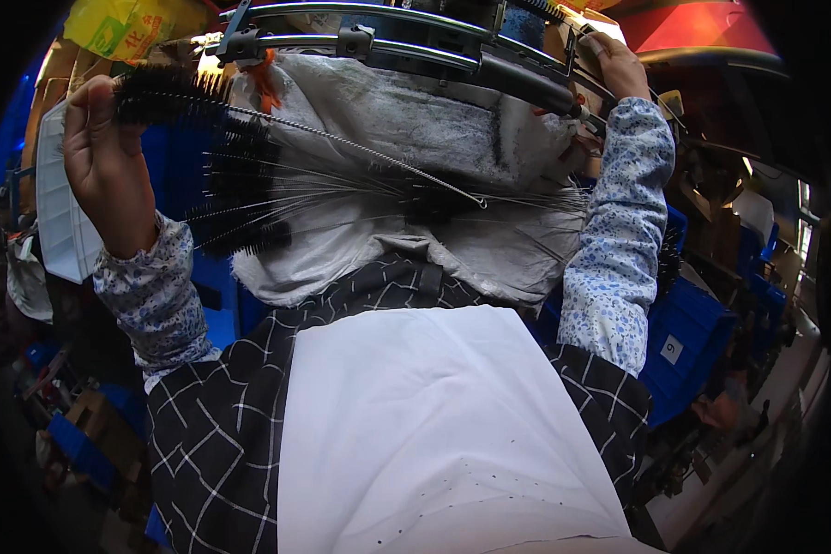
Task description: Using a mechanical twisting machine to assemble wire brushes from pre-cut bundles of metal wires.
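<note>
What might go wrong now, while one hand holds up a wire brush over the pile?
1. The left hand grips only the bristle end of the raised brush; its long wire stem may sag or whip.
2. The stem tip nears the brush pile on the grey cloth, so it might snag there.

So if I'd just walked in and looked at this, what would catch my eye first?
Most likely the black bottle brush in the left hand at upper left, its twisted wire stem slanting right over a fan of similar brushes on a grey cloth. At top right, the right hand rests on a dark metal machine bar. A white apron fills the foreground.
</note>
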{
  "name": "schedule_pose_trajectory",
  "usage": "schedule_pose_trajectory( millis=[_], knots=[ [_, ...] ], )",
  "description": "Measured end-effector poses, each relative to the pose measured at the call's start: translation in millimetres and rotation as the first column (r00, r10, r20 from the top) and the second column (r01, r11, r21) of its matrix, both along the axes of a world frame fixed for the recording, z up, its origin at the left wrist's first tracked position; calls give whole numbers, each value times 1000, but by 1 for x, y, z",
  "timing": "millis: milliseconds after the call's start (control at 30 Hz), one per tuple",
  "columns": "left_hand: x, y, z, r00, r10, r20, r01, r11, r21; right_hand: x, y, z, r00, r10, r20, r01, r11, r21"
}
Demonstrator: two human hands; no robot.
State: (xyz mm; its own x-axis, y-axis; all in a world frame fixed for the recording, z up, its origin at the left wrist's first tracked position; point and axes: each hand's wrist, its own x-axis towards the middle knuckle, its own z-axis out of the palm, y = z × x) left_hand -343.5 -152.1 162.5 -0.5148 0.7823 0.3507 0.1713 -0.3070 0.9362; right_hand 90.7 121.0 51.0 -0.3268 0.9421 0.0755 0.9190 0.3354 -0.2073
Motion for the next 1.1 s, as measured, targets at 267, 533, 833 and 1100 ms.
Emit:
schedule_pose_trajectory(
  millis=[267, 533, 833, 1100],
  knots=[
    [61, 17, -11, 927, -359, 112, 375, 907, -192, -31, -140, 77, 876, 288, -387, -434, 821, -372],
    [85, -16, -49, 939, -324, 117, 344, 865, -365, -146, -192, 46, 685, 265, -678, -514, 836, -192],
    [-40, -110, -67, 894, -190, -405, -170, 694, -700, -88, -59, -7, 996, -84, -42, 94, 880, 465],
    [-28, -111, -59, 924, -161, -347, -169, 643, -747, -90, -52, -16, 992, -38, -123, 83, 916, 391]
  ],
)
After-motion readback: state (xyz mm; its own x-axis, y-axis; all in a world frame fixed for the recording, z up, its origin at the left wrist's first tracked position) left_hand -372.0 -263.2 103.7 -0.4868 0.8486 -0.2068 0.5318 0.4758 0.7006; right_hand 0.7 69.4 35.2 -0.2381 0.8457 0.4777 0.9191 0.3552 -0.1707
